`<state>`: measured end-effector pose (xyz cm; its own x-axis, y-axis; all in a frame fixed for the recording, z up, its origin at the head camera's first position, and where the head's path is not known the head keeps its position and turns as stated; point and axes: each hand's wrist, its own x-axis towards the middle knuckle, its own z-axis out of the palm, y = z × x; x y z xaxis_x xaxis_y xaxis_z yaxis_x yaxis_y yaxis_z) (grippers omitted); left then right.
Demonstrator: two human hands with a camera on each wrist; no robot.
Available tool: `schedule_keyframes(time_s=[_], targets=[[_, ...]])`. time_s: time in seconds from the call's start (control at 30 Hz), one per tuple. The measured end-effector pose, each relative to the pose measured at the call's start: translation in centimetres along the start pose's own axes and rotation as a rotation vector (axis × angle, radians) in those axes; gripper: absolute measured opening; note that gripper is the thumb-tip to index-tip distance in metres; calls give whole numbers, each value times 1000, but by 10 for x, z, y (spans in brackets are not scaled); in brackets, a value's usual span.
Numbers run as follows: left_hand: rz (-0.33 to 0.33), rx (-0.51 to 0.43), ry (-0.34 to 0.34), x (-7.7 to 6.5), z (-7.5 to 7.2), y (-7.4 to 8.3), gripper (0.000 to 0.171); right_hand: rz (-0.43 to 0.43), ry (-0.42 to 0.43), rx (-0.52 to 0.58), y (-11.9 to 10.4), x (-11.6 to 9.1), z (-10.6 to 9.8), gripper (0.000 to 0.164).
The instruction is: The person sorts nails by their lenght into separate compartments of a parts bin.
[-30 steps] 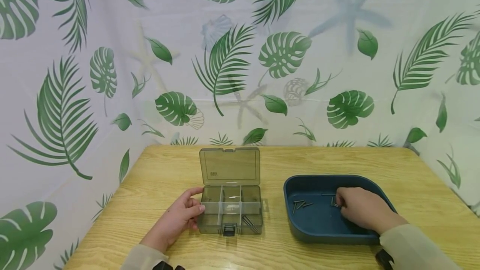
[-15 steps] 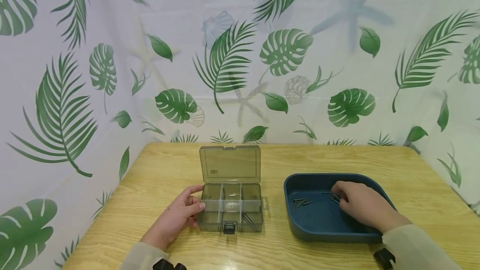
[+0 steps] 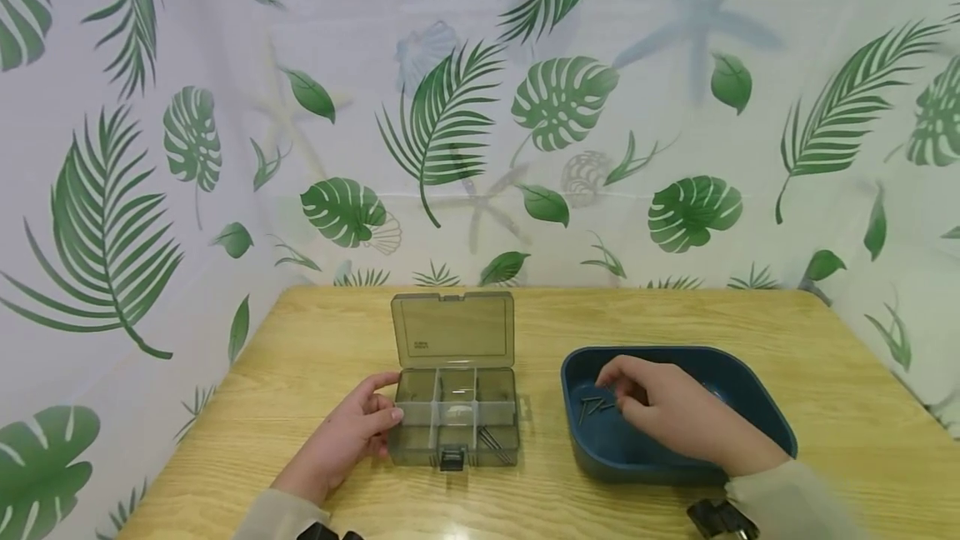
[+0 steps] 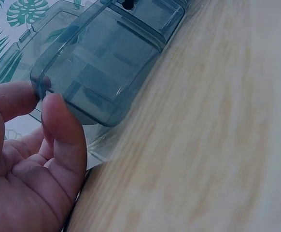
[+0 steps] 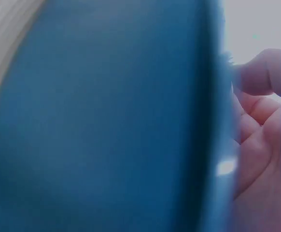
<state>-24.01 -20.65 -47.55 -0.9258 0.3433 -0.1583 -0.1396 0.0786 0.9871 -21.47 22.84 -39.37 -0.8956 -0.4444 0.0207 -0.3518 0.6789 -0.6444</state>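
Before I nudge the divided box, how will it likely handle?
The divided box is likely stiff, given its translucent, hard-plastic look. It's probably light: few metal pins show inside. Its raised lid might swing if bumped.

Gap between box (image 3: pixel 456 417) and tray (image 3: pixel 637 447); tray wall (image 3: pixel 633 473) blocks low path; raised lid (image 3: pixel 453 330) blocks rear.

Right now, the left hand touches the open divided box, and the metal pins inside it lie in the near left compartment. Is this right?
Not quite: the head view shows those metal pins in the near right compartment. The left hand does touch the divided box, which is open.
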Motion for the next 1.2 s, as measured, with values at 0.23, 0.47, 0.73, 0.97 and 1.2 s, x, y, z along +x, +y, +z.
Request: schedule_keyframes(time_s=[0.23,0.47,0.73,0.97,1.2], targets=[[11,-13,1,3,1,-1,64,-119,-33,61,-40,19,21,22],[5,-12,-10,5,5,-2,63,-142,-11,54,-56,34,43,24],[-11,-8,5,-1,0,-5,64,-102,41,77,-68,41,74,23],[-4,-16,-32,-1,3,-9,65,-58,93,51,-70,43,84,24],[-9,-24,-9,0,2,-5,66,-72,77,35,-68,51,85,26]])
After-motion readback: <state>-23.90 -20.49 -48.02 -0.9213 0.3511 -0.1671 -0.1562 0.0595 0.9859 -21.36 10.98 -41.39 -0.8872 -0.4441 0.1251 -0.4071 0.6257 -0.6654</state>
